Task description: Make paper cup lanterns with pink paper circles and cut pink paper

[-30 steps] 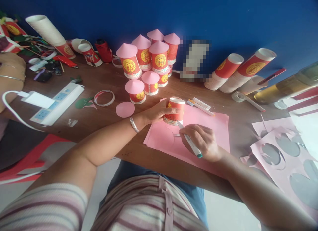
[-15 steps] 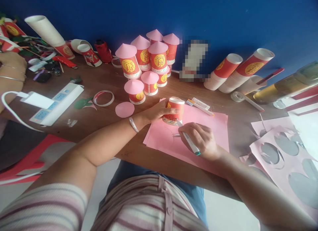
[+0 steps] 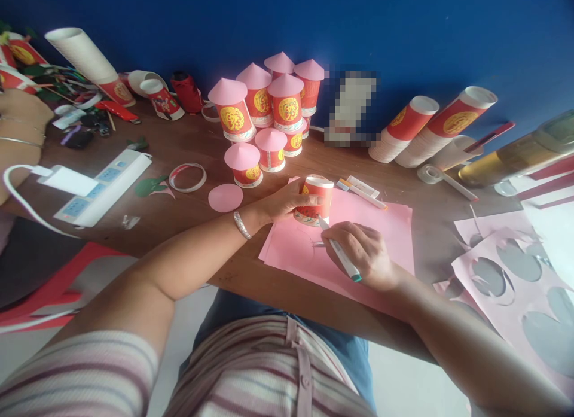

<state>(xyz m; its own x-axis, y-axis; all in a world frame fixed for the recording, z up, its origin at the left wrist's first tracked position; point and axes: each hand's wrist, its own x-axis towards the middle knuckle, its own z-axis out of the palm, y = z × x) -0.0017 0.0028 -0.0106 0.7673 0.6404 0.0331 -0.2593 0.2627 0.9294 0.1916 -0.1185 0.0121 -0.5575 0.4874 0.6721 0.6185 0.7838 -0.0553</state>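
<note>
My left hand is wrapped round a red paper cup with a yellow print and a white band that carries coloured marks at its lower end. The cup stands on pink paper sheets. In my right hand is a white marker pen with a green end, its tip at the lower part of the cup. Whether the tip touches the cup I cannot tell. Behind the cup lie another marker with an orange end and a small white item. A pink paper disc is left of my left hand.
Several red cups with pink cone roofs stand at the back. Stacked paper cups and a tape roll are at the right, above cut pink paper. A power strip lies left, near another person's arm.
Almost nothing differs. Both hands, the cup and the marker hold nearly the same places; the other person's arm at the left edge has shifted slightly.
</note>
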